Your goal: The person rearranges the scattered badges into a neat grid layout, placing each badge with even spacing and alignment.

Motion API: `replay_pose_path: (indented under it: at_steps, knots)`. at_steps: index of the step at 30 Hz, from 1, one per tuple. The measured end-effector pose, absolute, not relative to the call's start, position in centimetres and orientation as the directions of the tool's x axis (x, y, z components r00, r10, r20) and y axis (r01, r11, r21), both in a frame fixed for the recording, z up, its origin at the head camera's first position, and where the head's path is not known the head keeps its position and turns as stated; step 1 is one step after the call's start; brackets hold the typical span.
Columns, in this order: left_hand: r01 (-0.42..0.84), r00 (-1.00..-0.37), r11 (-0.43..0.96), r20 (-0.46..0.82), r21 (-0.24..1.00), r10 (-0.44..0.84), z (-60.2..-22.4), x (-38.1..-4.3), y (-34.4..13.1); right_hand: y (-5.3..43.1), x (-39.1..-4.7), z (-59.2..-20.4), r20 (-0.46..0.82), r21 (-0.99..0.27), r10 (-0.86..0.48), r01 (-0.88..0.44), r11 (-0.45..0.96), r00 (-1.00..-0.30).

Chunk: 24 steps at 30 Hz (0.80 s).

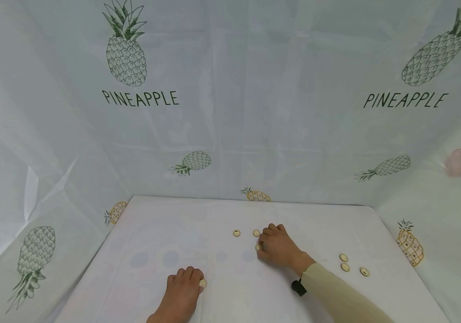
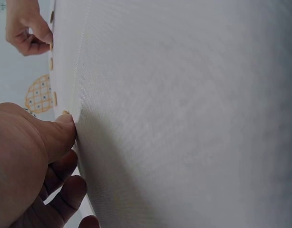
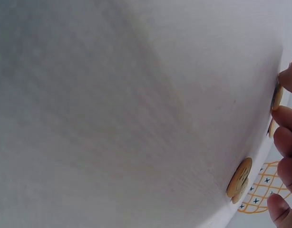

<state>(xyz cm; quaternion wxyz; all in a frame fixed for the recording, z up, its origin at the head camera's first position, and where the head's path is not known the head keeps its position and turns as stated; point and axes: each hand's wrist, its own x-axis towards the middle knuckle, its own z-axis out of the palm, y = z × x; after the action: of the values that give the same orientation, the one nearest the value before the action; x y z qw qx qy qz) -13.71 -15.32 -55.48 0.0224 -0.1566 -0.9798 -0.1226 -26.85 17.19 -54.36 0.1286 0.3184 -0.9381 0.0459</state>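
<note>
Small round wooden discs with dark marks lie on a white-covered table [image 1: 230,305]. My left hand [image 1: 180,291] is low at the table's near middle, thumb and fingers pinching one wooden disc [image 1: 202,283]. In the left wrist view, only that disc's edge [image 2: 65,112] shows by the thumb. Farther off and to the right, my right hand [image 1: 279,246] pinches another disc [image 1: 258,247] by its edges, between thumb and finger in the right wrist view [image 3: 277,97]. Just beyond its fingers lies a disc [image 1: 256,233], with one more disc [image 1: 236,233] to the left.
Toward the table's right side lie a disc [image 1: 343,257], a second disc [image 1: 345,267] close below it and a third disc [image 1: 364,272]. Behind the table hangs a pale pineapple-print cloth [image 1: 230,112], continuing along both sides. A black device [image 1: 298,287] hangs at the right wrist.
</note>
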Motion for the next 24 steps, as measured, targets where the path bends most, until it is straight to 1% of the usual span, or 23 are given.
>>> replay_pose_path:
  at_steps: [9, 12, 14, 19, 24]
  knots:
    - [0.304, -0.953, 0.922, 0.063, 0.241, 0.297, -55.6, -13.9, -15.3, 17.1, -26.9, -54.6, 0.281, -0.021, -0.586, -0.615, 0.788, -0.760]
    - [0.320, -0.947, 0.918, 0.073, 0.235, 0.311, -55.8, -14.0, -15.0, 17.7, -26.6, -54.5, 0.270, -0.012, -0.574, -0.599, 0.801, -0.773]
    - [0.334, -0.943, 0.916, 0.089, 0.224, 0.322, -56.1, -13.9, -14.9, 18.2, -26.2, -54.0, 0.257, -0.021, -0.550, -0.574, 0.818, -0.794]
    - [0.336, -0.942, 0.919, 0.095, 0.206, 0.323, -56.7, -14.0, -14.9, 21.0, -25.1, -52.5, 0.271, -0.044, -0.472, -0.501, 0.864, -0.839]
    - [0.307, -0.952, 0.922, 0.082, 0.237, 0.296, -56.5, -14.1, -15.4, 26.0, -23.5, -51.9, 0.375, 0.018, -0.435, -0.463, 0.886, -0.819]
